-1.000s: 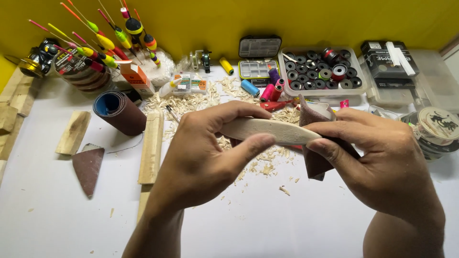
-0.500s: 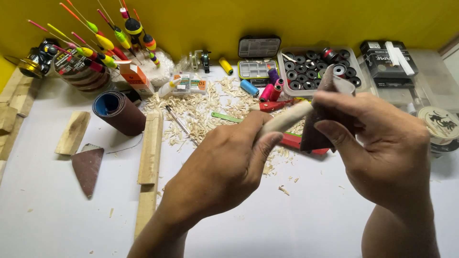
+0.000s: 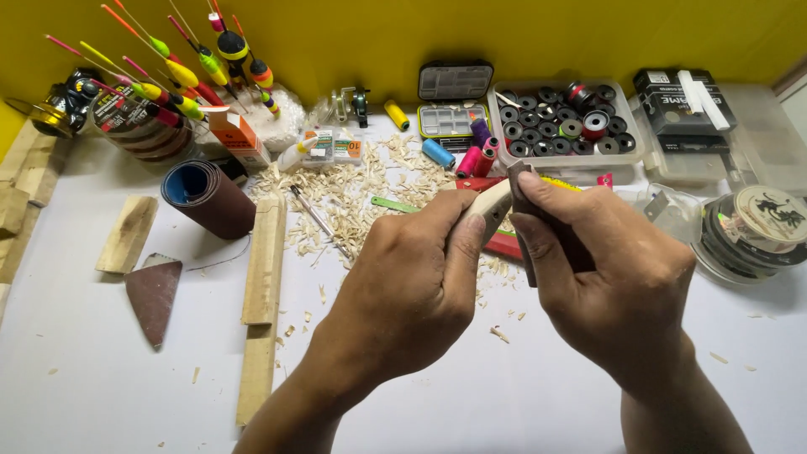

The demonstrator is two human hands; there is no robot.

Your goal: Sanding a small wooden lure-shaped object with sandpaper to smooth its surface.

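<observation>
My left hand [image 3: 412, 290] grips a pale, carved wooden piece [image 3: 489, 204] whose free end points up and to the right. My right hand [image 3: 609, 286] presses a folded brown sheet of sandpaper [image 3: 523, 197] against that end. Both hands hover above a white table [image 3: 101, 387], over a scatter of wood shavings [image 3: 353, 189]. Most of the wooden piece is hidden inside my left fist.
A sandpaper roll [image 3: 210, 197], a sandpaper triangle [image 3: 153, 294], and wood strips [image 3: 262, 261] lie at left. Colourful fishing floats [image 3: 181, 71] stand at the back left. Thread spools [image 3: 466, 155], a tray of black spools [image 3: 563, 126], boxes and a line reel [image 3: 752, 231] sit behind and right.
The wooden piece went from lying level between my hands to tilting up and right. My right hand with the sandpaper rose and closed in on its upper end.
</observation>
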